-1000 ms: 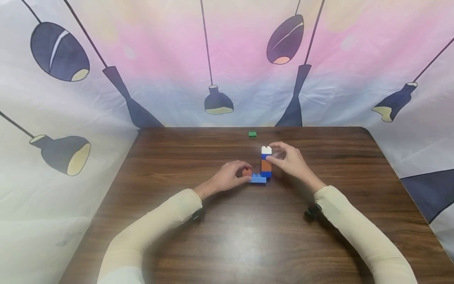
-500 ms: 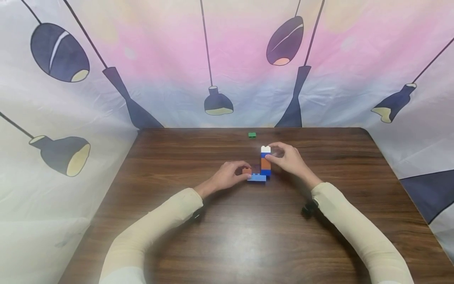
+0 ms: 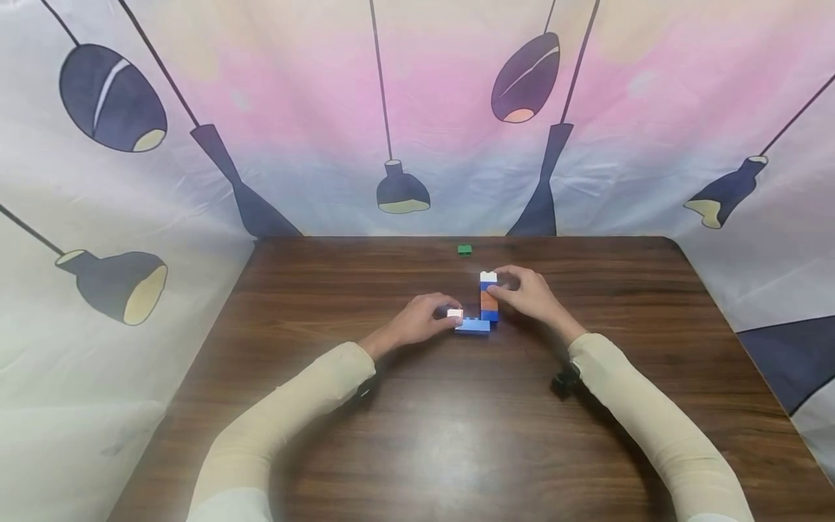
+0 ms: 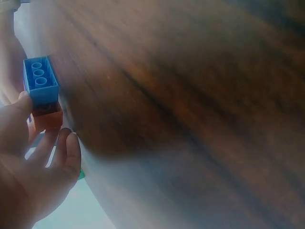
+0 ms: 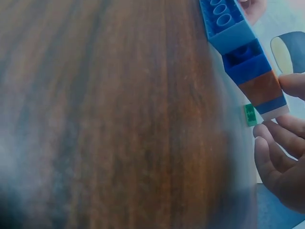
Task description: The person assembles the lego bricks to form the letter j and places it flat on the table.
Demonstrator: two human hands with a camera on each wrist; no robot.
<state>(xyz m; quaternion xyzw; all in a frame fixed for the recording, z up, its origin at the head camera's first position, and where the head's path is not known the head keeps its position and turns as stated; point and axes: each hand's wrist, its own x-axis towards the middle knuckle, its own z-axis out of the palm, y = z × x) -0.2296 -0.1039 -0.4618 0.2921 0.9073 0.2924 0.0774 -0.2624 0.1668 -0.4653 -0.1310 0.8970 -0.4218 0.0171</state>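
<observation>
Between my hands is a joined toy-brick build. Its base is a long light blue brick (image 3: 472, 326), with its hollow underside showing in both wrist views. A tower of bricks (image 3: 489, 297) rises at its right end: dark blue, orange, blue, then a white brick (image 3: 488, 277) on top. My left hand (image 3: 420, 321) pinches the base's left end, where a small brick (image 3: 454, 315) looks pale from glare in the head view. An orange brick (image 4: 46, 119) shows by those fingers in the left wrist view. My right hand (image 3: 530, 293) grips the tower's upper part between thumb and fingers.
A small green brick (image 3: 464, 250) lies near the far edge of the brown wooden table (image 3: 365, 449). Behind the table hangs a cloth backdrop (image 3: 443, 109) printed with lamps. Both forearms reach in from the near side.
Both hands keep their hold on the build. The right forearm has shifted slightly left. The small left-hand brick, orange-red before, now looks whitish in the head view.
</observation>
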